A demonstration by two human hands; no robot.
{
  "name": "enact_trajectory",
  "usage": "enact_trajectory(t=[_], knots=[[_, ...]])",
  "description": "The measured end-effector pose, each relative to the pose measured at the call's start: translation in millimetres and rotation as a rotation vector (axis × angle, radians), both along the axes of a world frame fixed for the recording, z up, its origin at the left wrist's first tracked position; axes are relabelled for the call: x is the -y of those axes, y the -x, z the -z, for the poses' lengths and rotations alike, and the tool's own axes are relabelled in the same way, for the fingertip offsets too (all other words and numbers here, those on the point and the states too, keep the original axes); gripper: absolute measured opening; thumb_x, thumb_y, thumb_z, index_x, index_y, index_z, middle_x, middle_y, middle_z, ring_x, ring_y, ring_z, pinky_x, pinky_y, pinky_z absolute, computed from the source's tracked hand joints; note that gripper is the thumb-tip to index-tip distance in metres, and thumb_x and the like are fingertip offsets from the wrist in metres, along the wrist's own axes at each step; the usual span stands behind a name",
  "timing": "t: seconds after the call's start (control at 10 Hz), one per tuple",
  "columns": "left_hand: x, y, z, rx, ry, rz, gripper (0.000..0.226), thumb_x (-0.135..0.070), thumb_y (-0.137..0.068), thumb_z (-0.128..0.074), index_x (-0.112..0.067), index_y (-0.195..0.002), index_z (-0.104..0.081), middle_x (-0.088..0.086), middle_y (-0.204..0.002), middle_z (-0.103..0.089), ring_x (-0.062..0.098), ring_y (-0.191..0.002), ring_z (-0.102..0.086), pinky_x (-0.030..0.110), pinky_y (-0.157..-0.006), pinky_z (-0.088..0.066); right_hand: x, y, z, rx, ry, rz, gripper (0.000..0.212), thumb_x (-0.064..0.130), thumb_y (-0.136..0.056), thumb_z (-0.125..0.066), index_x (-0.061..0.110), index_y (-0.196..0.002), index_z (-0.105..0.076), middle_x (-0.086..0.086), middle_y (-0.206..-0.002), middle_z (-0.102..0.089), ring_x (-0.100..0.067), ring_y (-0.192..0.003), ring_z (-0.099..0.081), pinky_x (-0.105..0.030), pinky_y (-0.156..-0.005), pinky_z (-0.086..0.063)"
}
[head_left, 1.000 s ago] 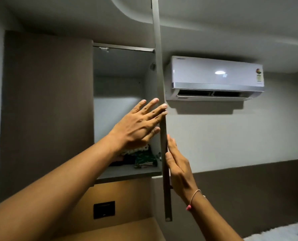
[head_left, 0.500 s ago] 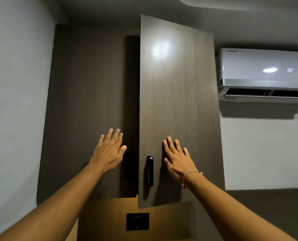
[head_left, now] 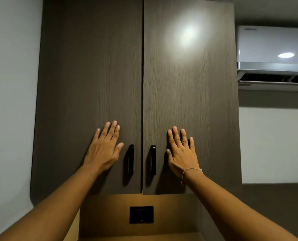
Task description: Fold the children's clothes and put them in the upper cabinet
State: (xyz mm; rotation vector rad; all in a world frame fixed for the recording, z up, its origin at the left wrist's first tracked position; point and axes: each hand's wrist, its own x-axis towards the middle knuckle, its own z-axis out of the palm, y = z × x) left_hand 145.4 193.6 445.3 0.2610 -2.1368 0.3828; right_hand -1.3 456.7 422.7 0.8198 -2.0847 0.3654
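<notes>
The upper cabinet fills the middle of the view with two dark wood-grain doors, both shut flush. My left hand [head_left: 104, 150] lies flat, fingers spread, on the left door [head_left: 92, 75], just left of its black handle [head_left: 130, 160]. My right hand [head_left: 181, 153] lies flat on the right door [head_left: 188, 93], just right of its black handle [head_left: 153, 160]; a thin bracelet circles that wrist. Neither hand holds anything. No clothes are visible; the cabinet's inside is hidden behind the doors.
A white air conditioner [head_left: 273, 56] hangs on the wall to the right of the cabinet. Below the doors is a tan wood panel [head_left: 110, 214] with a black switch plate [head_left: 141, 214]. A pale wall [head_left: 11, 101] borders the cabinet on the left.
The right door swung from wide open to fully shut under my right hand. My left hand moved off the door's edge onto the left door. The clothes on the shelf are now hidden.
</notes>
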Motion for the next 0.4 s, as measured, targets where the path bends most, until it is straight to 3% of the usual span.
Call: enact_trajectory(t=[0.2,0.3,0.4], knots=[[-10.2,-2.5,-3.7,0.006,-0.025,-0.026,0.066,-0.050,-0.096,-0.015,-0.017,-0.150,0.003,0.004,-0.160,0.006,0.020,-0.147,0.007,0.043,-0.119,0.001,-7.3,-10.5,-12.1,0.092,-0.068,-0.022,0.069,0.041,-0.099,-0.026,0.027,-0.148,0.019,0.001,-0.156,0.027,-0.027,-0.143,0.025,-0.055,-0.119,0.003],[-17.8,-10.3,-10.4,0.036,-0.033,-0.077,0.066,-0.049,-0.097,-0.019,-0.015,-0.150,-0.001,0.007,-0.161,0.002,0.023,-0.148,0.005,0.044,-0.118,0.002,-14.2,-34.2,-32.7,0.260,-0.055,-0.146,0.067,0.043,-0.100,-0.031,0.025,-0.152,0.008,0.000,-0.160,0.019,-0.026,-0.146,0.018,-0.057,-0.118,0.005],[-27.4,-13.7,-19.3,0.026,-0.020,-0.079,0.067,-0.049,-0.098,-0.020,-0.014,-0.151,-0.002,0.009,-0.161,0.003,0.025,-0.148,0.005,0.045,-0.118,0.001,-38.1,-71.6,-52.1,0.436,0.301,-0.681,0.065,0.055,-0.095,-0.041,0.033,-0.151,-0.019,0.010,-0.161,-0.005,-0.008,-0.146,-0.010,-0.033,-0.116,-0.018]])
